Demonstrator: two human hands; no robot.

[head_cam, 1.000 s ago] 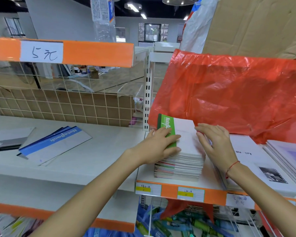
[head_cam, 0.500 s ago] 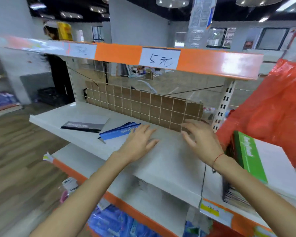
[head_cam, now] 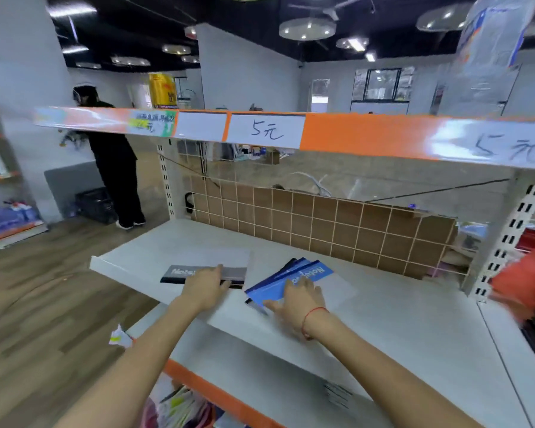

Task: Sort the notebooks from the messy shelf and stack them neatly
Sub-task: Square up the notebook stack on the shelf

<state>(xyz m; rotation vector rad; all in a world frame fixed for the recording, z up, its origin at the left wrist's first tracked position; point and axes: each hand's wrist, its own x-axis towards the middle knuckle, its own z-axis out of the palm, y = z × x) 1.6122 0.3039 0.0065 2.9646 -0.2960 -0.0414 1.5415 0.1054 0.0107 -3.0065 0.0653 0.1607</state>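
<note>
Near the centre of the frame, the left hand lies on the grey notebook, fingers fairly straight over its near edge; whether they curl under cannot be told. Just to its right, the right hand rests with spread, open fingers on the fanned blue notebooks, gripping nothing. Both sets lie flat on the white shelf. The risk: the blue fan is loose, so a flat-handed drag may slide only the top cover, scattering the others or pushing one off the shelf's front edge.

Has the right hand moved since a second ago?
Yes. The right hand left the green-topped stack and went left along the shelf onto the blue notebooks.
</note>
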